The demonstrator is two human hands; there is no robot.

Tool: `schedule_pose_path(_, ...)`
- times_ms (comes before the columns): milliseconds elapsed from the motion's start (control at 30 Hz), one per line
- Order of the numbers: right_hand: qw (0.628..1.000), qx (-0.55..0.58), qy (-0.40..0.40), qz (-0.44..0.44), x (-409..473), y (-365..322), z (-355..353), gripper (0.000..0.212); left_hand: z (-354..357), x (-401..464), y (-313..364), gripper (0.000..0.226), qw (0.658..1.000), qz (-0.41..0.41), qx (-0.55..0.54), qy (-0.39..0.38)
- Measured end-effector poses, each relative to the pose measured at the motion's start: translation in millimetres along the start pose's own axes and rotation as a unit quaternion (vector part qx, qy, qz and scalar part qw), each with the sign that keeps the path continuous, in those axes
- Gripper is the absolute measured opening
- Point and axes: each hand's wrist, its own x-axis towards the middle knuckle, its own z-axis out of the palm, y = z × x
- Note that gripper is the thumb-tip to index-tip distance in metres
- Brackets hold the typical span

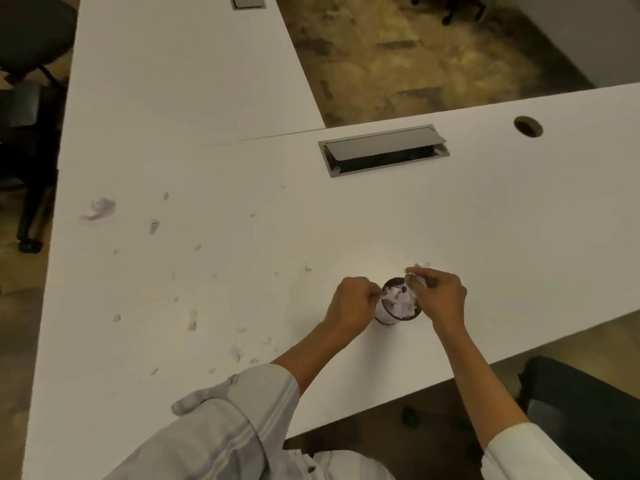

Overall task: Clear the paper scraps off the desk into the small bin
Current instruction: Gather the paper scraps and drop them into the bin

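Flanking the small bin (398, 306) on the white table (346, 220): left hand (353, 306) curled against its rim, right hand (438, 296) pinched shut on a paper scrap (415, 279) above it. Loose scraps (192, 320) scattered left; crumpled wad (99, 208) farther off.

Both hands crowd the small bin (398, 304) at lower centre: left hand (351, 306) against its left side, right hand (438, 299) over its right rim. Bare desk (485, 237) lies open right of them, up to the cable hatch (383, 150). Left half strewn with paper scraps (192, 320), crumpled wad (99, 208) far left.
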Motion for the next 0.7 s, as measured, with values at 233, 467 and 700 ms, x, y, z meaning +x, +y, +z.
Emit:
schedule_pose_path(233, 1.000, -0.005, 0.021, 0.016, 6.8, 21.8, -28.4, 0.013, 36.7, 34.3, 38.8, 0.011, 0.991, 0.019, 0.062, -0.113)
schedule_pose_path(467, 1.000, -0.020, 0.003, 0.011, 7.4, 28.6, -22.1, 0.013, 32.6, 35.3, 37.8, 0.029, 0.988, 0.052, 0.086, -0.114)
schedule_pose_path(700, 1.000, -0.005, 0.000, -0.004, 6.7, 26.2, -12.7, 0.015, 16.5, 35.2, 32.8, 0.088, 0.988, 0.025, 0.066, -0.137)
